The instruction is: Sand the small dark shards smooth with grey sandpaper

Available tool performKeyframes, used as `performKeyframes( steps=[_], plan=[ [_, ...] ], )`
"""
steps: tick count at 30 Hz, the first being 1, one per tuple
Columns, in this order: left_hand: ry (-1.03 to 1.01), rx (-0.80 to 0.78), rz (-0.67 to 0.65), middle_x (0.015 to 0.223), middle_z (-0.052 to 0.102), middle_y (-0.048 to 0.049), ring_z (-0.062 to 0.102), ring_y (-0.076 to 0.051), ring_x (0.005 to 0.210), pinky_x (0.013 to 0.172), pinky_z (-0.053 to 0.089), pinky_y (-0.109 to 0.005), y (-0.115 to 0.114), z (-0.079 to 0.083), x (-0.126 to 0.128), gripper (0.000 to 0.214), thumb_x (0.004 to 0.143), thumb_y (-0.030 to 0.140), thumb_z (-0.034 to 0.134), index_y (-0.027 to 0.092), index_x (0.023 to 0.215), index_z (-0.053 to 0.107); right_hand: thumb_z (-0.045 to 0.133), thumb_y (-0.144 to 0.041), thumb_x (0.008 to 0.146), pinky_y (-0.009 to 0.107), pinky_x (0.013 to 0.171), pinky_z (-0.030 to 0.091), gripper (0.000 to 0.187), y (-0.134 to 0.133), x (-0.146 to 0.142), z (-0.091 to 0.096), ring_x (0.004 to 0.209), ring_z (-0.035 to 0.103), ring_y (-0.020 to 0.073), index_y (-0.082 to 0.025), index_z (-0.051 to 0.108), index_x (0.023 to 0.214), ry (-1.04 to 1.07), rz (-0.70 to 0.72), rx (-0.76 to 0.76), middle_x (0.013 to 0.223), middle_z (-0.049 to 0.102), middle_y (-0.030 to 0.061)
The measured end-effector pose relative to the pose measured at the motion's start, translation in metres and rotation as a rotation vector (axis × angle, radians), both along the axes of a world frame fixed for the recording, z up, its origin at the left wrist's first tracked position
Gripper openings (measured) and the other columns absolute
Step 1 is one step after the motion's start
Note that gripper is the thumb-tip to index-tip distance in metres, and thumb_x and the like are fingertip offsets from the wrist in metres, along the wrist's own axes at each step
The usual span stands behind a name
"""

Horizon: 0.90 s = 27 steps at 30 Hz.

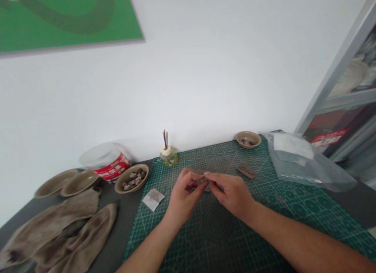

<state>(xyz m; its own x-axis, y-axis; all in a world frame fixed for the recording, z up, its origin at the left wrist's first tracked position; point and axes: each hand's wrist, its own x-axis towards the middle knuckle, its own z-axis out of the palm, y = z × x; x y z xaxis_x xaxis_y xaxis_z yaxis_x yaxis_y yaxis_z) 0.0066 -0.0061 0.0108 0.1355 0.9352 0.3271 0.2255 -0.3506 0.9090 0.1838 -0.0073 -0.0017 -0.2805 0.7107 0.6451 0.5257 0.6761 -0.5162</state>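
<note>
My left hand (183, 194) and my right hand (230, 191) meet over the green cutting mat (223, 234), fingers pinched together on a small brownish flat piece (205, 180) held between them. The piece is mostly hidden by the fingertips. A folded white square of paper or cloth (153, 199) lies on the mat's left edge, just left of my left hand. A small brown tag-like piece (246, 170) lies on the mat beyond my right hand.
A bowl of small stones (132, 178), two empty dishes (68, 182), a red-and-white tub (107, 161) and brown rags (61, 230) sit left. A reed diffuser bottle (168, 154) and a small bowl (248, 139) stand by the wall. A clear plastic bag (305, 163) lies right.
</note>
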Motion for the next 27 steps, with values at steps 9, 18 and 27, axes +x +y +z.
performKeyframes(
  steps=[9,18,27],
  plan=[
    [0.049,-0.092,-0.009,0.065,0.054,0.0038,0.049,-0.011,0.06,0.057,0.039,-0.021,-0.0042,0.0038,0.0017,0.019,0.082,0.03,0.066,0.018,0.074,0.054,0.053,-0.014,0.091,0.031,0.096,0.052,0.039,-0.0062,-0.0015,0.0036,0.11,0.065,0.0169,-0.024,0.059,0.128,-0.054,0.043,0.047,0.125,0.066,0.0033],
    [0.065,-0.048,-0.023,0.068,0.057,0.0024,0.052,-0.011,0.063,0.06,0.041,-0.022,-0.0025,-0.0032,-0.001,0.017,0.082,0.026,0.065,0.018,0.073,0.054,0.051,-0.012,0.091,0.031,0.097,0.052,0.039,-0.0034,0.0015,-0.0018,0.113,0.064,0.0164,-0.021,0.058,0.129,-0.072,0.049,0.073,0.127,0.064,0.0049],
    [0.054,-0.029,-0.005,0.071,0.059,0.0018,0.054,-0.012,0.066,0.062,0.044,-0.022,-0.004,-0.0023,0.0001,0.019,0.084,0.029,0.064,0.018,0.072,0.053,0.049,-0.014,0.094,0.031,0.1,0.051,0.041,-0.0034,0.0018,-0.0021,0.118,0.06,0.0162,-0.022,0.053,0.134,-0.089,0.078,0.11,0.13,0.062,0.0054]
  ],
)
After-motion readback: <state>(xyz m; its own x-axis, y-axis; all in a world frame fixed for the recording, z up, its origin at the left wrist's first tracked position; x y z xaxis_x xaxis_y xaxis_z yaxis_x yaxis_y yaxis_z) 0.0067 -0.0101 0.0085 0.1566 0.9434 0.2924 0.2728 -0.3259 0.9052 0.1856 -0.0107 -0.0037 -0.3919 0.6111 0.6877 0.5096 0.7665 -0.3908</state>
